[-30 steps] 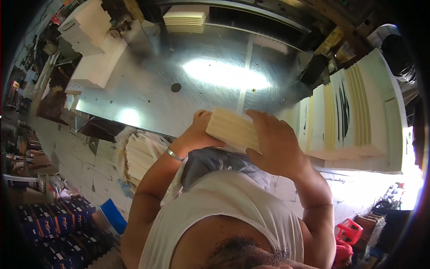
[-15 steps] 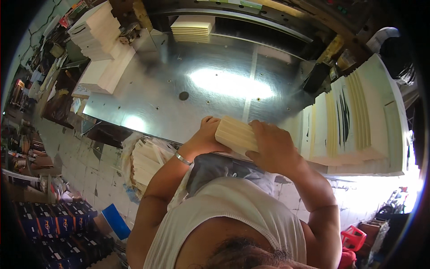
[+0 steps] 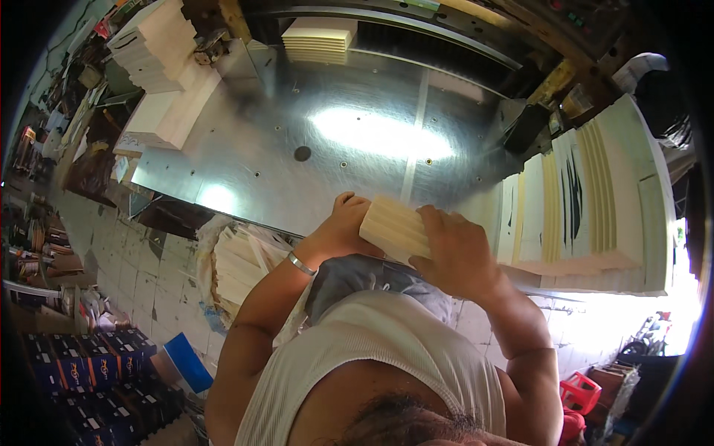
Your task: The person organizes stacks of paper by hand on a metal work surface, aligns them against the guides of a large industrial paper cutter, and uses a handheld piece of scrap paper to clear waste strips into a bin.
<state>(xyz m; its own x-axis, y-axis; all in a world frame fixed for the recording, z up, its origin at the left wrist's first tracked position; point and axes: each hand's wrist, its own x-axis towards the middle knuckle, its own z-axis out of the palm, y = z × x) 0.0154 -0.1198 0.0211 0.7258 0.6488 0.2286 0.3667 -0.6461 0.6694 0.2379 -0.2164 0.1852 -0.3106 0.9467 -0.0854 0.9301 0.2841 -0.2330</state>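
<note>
A thick stack of cream paper (image 3: 398,229) is held between my two hands at the near edge of the metal table (image 3: 297,201). My left hand (image 3: 343,227) grips its left end, a metal band on that wrist. My right hand (image 3: 460,249) is clasped over its right end, thumb on the near side and fingers on the far side. Lengthwise bands show along the stack. The underside of the stack and parts of the fingers are hidden.
Tall paper stacks (image 3: 167,115) stand at the table's left. A smaller pile (image 3: 318,39) lies at the back. Rows of paper piles (image 3: 591,186) fill the right side, beside a black block (image 3: 526,126). A bag of paper offcuts (image 3: 242,267) sits below the near edge.
The paper stack has tilted slightly between my hands and sits a touch further right. My right hand has shifted slightly down with it. Both hands keep their grip.
</note>
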